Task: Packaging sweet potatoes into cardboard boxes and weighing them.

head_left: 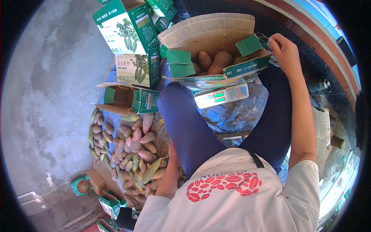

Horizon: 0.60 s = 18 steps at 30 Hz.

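Note:
An open green-and-white cardboard box (210, 34) stands in front of my knees, its tall brown flap raised, with several reddish-brown sweet potatoes (221, 62) inside. My right hand (285, 52) is beyond the box's right end, fingers curled in and thumb near the fingertips; whatever they may hold is too small to make out. Down beside my left thigh, my left hand (172, 151) is at the edge of a pile of sweet potatoes (135, 146) mixed with long green radishes (151, 170). Its fingers are mostly hidden by my leg.
A digital scale (222, 96) with lit displays sits just below the box. Printed cartons (133, 69) are stacked at the far left, with a smaller open box (119, 99) before them. A grey wall (54, 85) bounds the left. Blue sheeting (232, 114) lies between my legs.

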Available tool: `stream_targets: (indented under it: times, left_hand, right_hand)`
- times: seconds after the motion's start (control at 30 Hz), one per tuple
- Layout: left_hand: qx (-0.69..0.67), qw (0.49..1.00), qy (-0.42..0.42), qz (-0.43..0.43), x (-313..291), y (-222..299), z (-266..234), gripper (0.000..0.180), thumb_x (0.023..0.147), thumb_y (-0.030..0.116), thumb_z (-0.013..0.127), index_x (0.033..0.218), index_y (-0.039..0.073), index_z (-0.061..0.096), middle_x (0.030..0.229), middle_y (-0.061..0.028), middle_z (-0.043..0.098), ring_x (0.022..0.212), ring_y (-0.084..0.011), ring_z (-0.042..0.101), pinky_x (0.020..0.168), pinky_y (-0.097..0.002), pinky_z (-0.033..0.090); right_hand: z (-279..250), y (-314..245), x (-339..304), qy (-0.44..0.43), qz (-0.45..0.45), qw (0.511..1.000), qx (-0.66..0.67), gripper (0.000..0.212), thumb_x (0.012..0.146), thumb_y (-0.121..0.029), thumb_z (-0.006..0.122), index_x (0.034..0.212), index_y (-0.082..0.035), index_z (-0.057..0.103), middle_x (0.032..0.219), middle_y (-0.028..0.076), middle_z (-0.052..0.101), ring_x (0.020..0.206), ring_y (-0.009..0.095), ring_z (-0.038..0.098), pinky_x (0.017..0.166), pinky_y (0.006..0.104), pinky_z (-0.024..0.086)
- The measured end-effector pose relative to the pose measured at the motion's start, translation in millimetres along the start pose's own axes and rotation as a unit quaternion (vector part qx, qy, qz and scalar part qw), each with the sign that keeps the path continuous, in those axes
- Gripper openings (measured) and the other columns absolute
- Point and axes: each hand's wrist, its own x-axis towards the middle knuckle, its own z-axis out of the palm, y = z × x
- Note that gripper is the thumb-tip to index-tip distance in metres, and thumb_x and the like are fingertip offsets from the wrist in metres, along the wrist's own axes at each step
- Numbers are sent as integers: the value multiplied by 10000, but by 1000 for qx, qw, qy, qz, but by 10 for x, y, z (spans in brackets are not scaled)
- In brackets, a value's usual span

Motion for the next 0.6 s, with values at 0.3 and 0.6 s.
stream_targets:
  times: [0.3, 0.6]
  left_hand:
    - [-44, 998, 37, -1, -105, 288, -449, 495, 769, 332, 682, 1152, 64, 518, 1090, -224, 587, 1036, -378, 566, 846, -441, 463]
    - [-215, 896, 381, 71, -928, 2549, -2515, 518, 713, 155, 742, 1130, -20, 491, 1033, -153, 562, 923, -253, 537, 848, -365, 439]
  right_hand:
    - [-56, -85, -33, -4, -11, 1000, -5, 162, 859, -207, 566, 868, -56, 626, 739, 152, 629, 714, 343, 618, 630, 390, 480]
    - [-91, -109, -29, -19, -13, 1000, 10, 165, 857, -202, 562, 870, -50, 627, 749, 150, 632, 720, 341, 617, 637, 397, 480]
